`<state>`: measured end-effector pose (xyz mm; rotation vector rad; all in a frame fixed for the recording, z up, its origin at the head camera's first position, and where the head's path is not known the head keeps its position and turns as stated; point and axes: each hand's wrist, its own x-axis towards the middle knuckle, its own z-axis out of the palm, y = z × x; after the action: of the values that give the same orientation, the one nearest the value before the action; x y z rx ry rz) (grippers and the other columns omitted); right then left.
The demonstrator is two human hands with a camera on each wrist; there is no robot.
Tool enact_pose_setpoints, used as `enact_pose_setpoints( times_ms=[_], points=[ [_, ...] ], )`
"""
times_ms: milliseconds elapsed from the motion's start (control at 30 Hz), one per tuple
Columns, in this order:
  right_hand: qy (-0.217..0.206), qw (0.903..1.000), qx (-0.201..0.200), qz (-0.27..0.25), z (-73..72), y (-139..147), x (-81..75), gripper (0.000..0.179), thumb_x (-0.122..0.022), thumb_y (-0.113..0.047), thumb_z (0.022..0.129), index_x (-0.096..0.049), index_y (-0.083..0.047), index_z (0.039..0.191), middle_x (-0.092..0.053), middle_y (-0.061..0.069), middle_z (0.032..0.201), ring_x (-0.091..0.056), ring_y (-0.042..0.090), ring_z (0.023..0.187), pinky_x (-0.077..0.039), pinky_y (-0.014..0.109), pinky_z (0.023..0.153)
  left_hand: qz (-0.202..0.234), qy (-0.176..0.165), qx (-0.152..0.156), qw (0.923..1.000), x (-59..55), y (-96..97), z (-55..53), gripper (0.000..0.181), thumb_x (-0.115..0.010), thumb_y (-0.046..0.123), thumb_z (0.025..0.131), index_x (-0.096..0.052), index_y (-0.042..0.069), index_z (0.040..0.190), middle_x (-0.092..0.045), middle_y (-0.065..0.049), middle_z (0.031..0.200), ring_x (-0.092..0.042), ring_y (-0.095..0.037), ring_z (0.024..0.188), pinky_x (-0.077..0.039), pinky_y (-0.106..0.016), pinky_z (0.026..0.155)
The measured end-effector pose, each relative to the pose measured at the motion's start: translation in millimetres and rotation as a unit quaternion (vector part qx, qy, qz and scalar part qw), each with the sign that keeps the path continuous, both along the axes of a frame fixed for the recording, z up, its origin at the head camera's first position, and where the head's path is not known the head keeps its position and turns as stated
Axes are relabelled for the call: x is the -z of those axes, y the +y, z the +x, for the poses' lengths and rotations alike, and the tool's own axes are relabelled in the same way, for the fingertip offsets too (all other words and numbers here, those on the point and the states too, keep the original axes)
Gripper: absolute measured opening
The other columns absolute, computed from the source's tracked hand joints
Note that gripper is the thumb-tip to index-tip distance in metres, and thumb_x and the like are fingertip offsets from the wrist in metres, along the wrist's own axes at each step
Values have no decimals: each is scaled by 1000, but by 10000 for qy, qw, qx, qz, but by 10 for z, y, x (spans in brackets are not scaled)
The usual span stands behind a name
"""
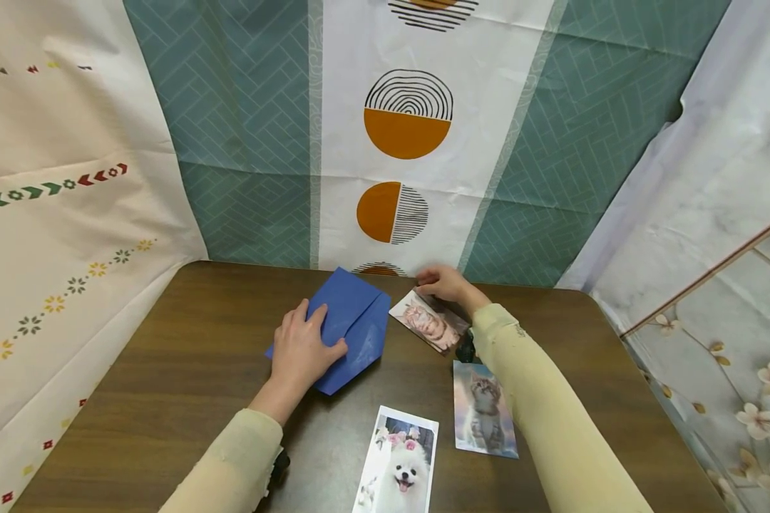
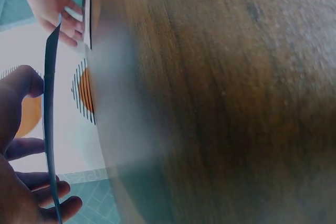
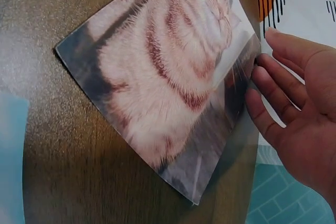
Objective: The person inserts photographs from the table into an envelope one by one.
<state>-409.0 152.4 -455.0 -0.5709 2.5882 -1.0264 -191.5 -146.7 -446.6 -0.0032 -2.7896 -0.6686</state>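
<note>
My left hand grips a blue envelope left of the table's middle, raised off the table. Seen edge-on in the left wrist view, the envelope stands between the thumb and several fingers. At the back of the table my right hand touches a picture card of a light striped cat with its eyes closed. The right wrist view shows the fingertips along one edge of that card, fingers lightly bent and the thumb apart from it.
A kitten card lies beside my right forearm, and a white dog card lies nearer the front. Both rest on the brown wooden table. Patterned cloth hangs along the back edge, with more at both sides.
</note>
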Motion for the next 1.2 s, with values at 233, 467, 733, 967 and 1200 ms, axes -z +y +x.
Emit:
enact_pose_setpoints(
  times_ms=[233,467,733,967,1200],
  points=[
    [417,9989,-189,131,11,-41,33,41,-75,-3,96,-66,11,134,-72,26,127,-68,41,120,-56,44,100,-1,100,-12,9999,4,-5,-1,76,-81,40,85,-62,0,147,-48,-34,156,-50,-53,139,-47,-70,103],
    [589,9978,-225,201,5,-57,74,40,-77,-3,95,-67,9,132,-72,26,124,-69,40,118,-55,46,101,-73,270,-61,9996,-20,39,-4,75,-81,41,85,-63,1,146,-48,-33,157,-51,-52,137,-48,-69,101],
    [696,9963,-278,413,23,-86,75,38,-77,-4,95,-68,8,131,-71,25,124,-68,41,117,-54,49,104,-16,484,-78,9988,-41,90,5,74,-84,39,84,-65,2,145,-49,-31,156,-52,-52,133,-48,-69,100],
    [708,9959,-252,503,45,-111,71,35,-79,-6,95,-71,6,126,-72,23,120,-70,39,113,-55,48,101,34,482,-88,9988,-61,114,10,74,-85,38,83,-65,3,145,-48,-29,158,-50,-51,132,-47,-68,100],
    [586,9970,-240,441,19,-107,80,35,-79,-8,94,-71,5,127,-72,22,120,-70,38,114,-55,47,100,59,507,-98,9987,-70,121,13,73,-86,37,83,-66,4,145,-48,-28,158,-50,-51,131,-47,-67,98]
  ],
)
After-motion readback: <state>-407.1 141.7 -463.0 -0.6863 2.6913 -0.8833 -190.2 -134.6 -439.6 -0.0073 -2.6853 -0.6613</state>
